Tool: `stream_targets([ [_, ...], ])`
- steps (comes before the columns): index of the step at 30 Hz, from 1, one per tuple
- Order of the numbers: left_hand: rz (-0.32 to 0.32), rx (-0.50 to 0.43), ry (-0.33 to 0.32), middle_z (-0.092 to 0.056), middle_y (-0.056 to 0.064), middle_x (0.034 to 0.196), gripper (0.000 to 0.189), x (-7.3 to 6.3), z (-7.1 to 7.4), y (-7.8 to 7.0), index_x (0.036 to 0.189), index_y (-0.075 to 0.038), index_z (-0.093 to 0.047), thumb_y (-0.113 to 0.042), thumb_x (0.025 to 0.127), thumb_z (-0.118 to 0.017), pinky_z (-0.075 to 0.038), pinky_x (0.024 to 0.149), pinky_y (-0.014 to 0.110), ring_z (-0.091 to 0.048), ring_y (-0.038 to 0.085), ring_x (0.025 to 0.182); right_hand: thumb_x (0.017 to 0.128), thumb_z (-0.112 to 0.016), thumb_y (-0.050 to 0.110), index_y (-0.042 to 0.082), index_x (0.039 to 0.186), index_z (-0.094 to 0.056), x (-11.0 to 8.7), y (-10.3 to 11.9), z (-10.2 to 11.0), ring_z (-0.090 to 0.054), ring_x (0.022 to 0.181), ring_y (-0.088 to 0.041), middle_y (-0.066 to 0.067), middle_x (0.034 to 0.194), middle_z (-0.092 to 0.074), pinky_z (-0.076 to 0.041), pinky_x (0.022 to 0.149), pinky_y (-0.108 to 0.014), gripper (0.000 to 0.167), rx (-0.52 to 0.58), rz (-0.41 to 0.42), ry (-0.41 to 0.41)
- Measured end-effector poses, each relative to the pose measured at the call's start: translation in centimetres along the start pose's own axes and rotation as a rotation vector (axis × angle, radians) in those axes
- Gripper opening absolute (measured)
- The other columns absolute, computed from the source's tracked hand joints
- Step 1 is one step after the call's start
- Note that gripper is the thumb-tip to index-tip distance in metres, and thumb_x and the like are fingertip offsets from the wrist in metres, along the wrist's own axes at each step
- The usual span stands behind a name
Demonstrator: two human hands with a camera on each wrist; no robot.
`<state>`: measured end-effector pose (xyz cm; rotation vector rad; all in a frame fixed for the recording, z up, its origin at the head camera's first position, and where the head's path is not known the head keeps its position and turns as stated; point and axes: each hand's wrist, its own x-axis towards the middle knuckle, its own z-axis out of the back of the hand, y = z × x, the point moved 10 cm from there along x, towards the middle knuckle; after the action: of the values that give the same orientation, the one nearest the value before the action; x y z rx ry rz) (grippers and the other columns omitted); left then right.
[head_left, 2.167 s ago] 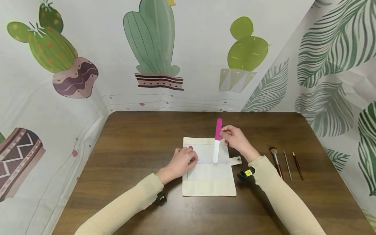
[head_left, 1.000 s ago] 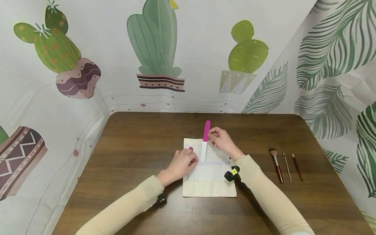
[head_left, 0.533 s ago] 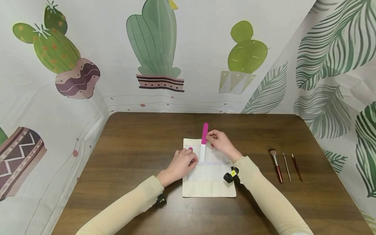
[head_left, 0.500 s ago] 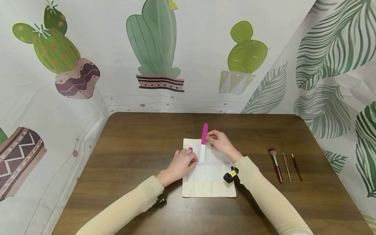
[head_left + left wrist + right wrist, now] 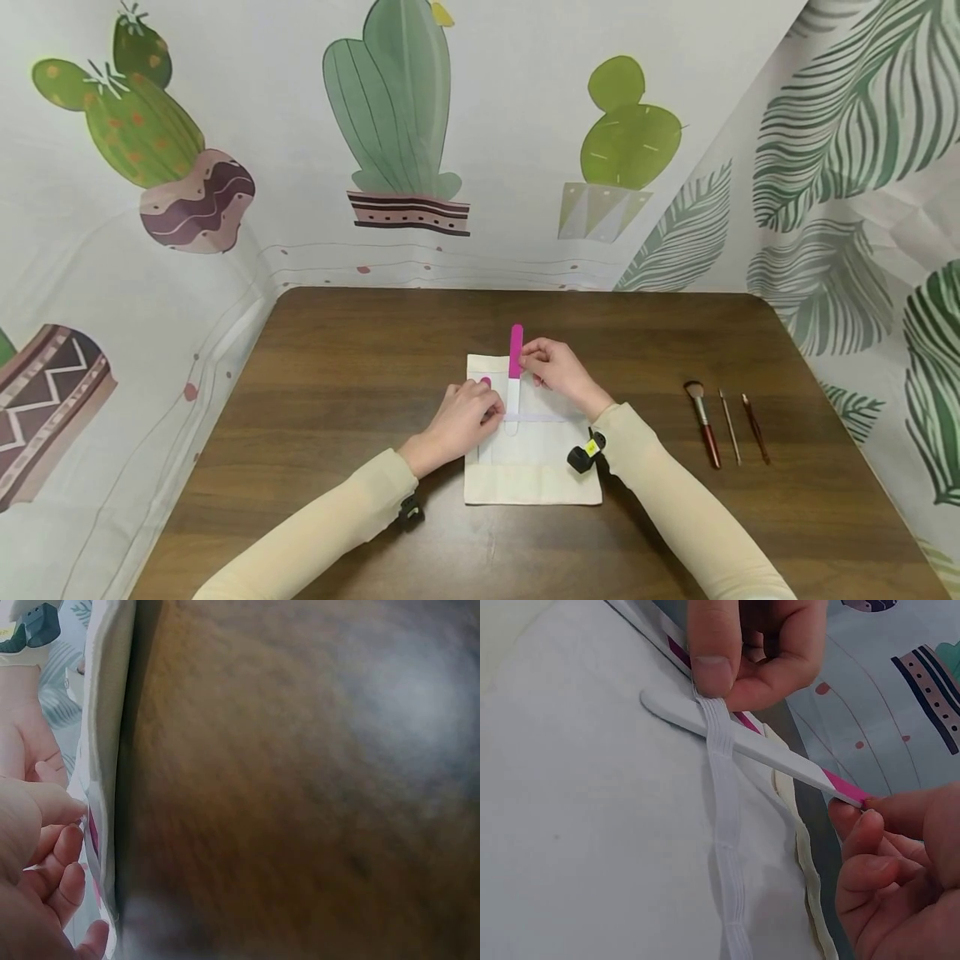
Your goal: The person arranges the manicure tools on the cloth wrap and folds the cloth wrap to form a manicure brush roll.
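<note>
Flat, round-ended pink-white stick (image 5: 514, 377) pinched in right hand (image 5: 557, 369); left hand (image 5: 462, 417) pinches white elastic (image 5: 729, 840).

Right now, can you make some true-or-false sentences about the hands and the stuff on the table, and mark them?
1. The right hand pinches a flat pink-and-white stick. True.
2. The stick passes under a white ribbed elastic band. True.
3. The left hand holds the red-handled brush. False: it pinches the band; the brush lies on the brown wooden table.
4. The cream cloth sheet is rolled up. False: it lies spread open.
5. A thin pale rod lies beside the brush. True.
</note>
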<state>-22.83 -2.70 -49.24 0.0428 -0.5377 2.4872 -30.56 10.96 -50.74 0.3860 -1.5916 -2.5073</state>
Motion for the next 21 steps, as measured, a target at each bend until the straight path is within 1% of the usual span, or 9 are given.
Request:
stream_targets([
  [3, -0.005, 0.000, 0.005, -0.057, -0.007, 0.084, 0.007, 0.0, -0.1, 0.0, 0.090, -0.019, -0.073, -0.018, 0.097, -0.073, -0.040, 0.082, 0.042, -0.053, 0.017, 0.087, 0.102, -0.064, 0.010, 0.000, 0.141, -0.052, 0.0, 0.1, -0.1, -0.049, 0.056, -0.015, -0.009, 0.080, -0.065, -0.039, 0.052, -0.024, 0.042, -0.002, 0.019, 0.010],
  [5, -0.009, 0.001, 0.006, -0.057, -0.007, 0.085, 0.006, 0.0, -0.1, 0.0, 0.091, -0.018, -0.073, -0.018, 0.097, -0.073, -0.039, 0.082, 0.042, -0.053, 0.017, 0.087, 0.103, -0.064, 0.009, 0.005, 0.153, -0.042, 0.0, 0.3, 0.0, -0.050, 0.057, -0.015, -0.012, 0.086, -0.069, -0.040, 0.053, -0.025, 0.056, -0.004, 0.043, 0.016],
  [6, -0.014, 0.005, 0.003, -0.057, -0.007, 0.085, 0.006, 0.1, -0.1, 0.0, 0.091, -0.018, -0.073, -0.019, 0.097, -0.073, -0.039, 0.082, 0.041, -0.053, 0.017, 0.087, 0.103, -0.064, 0.008, 0.007, 0.158, -0.037, 0.1, 0.5, 0.0, -0.050, 0.057, -0.016, -0.013, 0.088, -0.070, -0.040, 0.053, -0.025, 0.062, -0.007, 0.055, 0.020],
  [8, -0.019, 0.013, -0.006, -0.057, -0.007, 0.084, 0.006, 0.1, 0.1, 0.0, 0.090, -0.018, -0.073, -0.019, 0.097, -0.073, -0.039, 0.082, 0.041, -0.052, 0.017, 0.086, 0.103, -0.063, 0.008, 0.009, 0.163, -0.030, 0.1, 0.9, 0.0, -0.051, 0.057, -0.017, -0.015, 0.089, -0.071, -0.042, 0.054, -0.027, 0.068, -0.022, 0.089, 0.028],
  [10, -0.023, 0.018, -0.014, -0.057, -0.007, 0.084, 0.006, 0.1, 0.2, 0.0, 0.090, -0.019, -0.073, -0.019, 0.096, -0.073, -0.040, 0.082, 0.041, -0.053, 0.017, 0.086, 0.103, -0.063, 0.009, 0.011, 0.164, -0.028, 0.1, 1.1, 0.0, -0.052, 0.058, -0.018, -0.015, 0.089, -0.072, -0.044, 0.058, -0.029, 0.071, -0.042, 0.109, 0.034],
  [13, -0.032, 0.016, -0.021, -0.057, -0.007, 0.083, 0.007, 0.1, 0.3, 0.0, 0.089, -0.019, -0.073, -0.018, 0.096, -0.073, -0.040, 0.081, 0.042, -0.053, 0.017, 0.085, 0.104, -0.061, 0.009, 0.011, 0.164, -0.029, 0.0, 1.4, -0.2, -0.054, 0.059, -0.019, -0.014, 0.088, -0.071, -0.047, 0.069, -0.034, 0.068, -0.066, 0.124, 0.054],
  [16, -0.038, 0.012, -0.020, -0.057, -0.007, 0.083, 0.007, 0.0, 0.3, -0.1, 0.089, -0.018, -0.073, -0.017, 0.096, -0.073, -0.041, 0.081, 0.042, -0.053, 0.017, 0.085, 0.104, -0.061, 0.009, 0.013, 0.164, -0.031, -0.2, 1.4, -0.5, -0.054, 0.061, -0.022, -0.014, 0.087, -0.070, -0.046, 0.079, -0.038, 0.066, -0.064, 0.118, 0.077],
  [18, -0.039, 0.013, -0.018, -0.057, -0.006, 0.083, 0.007, 0.0, 0.2, -0.1, 0.089, -0.018, -0.073, -0.017, 0.096, -0.073, -0.041, 0.081, 0.042, -0.053, 0.017, 0.085, 0.104, -0.061, 0.009, 0.014, 0.163, -0.032, -0.3, 1.4, -0.7, -0.055, 0.061, -0.022, -0.013, 0.087, -0.070, -0.046, 0.082, -0.038, 0.066, -0.066, 0.115, 0.091],
  [21, -0.030, 0.013, -0.009, -0.058, -0.006, 0.084, 0.006, 0.0, 0.2, -0.2, 0.090, -0.018, -0.073, -0.018, 0.096, -0.073, -0.041, 0.081, 0.042, -0.053, 0.017, 0.085, 0.104, -0.060, 0.007, 0.013, 0.163, -0.031, -0.5, 1.5, -0.9, -0.054, 0.061, -0.023, -0.013, 0.085, -0.069, -0.046, 0.078, -0.036, 0.066, -0.059, 0.118, 0.112],
])
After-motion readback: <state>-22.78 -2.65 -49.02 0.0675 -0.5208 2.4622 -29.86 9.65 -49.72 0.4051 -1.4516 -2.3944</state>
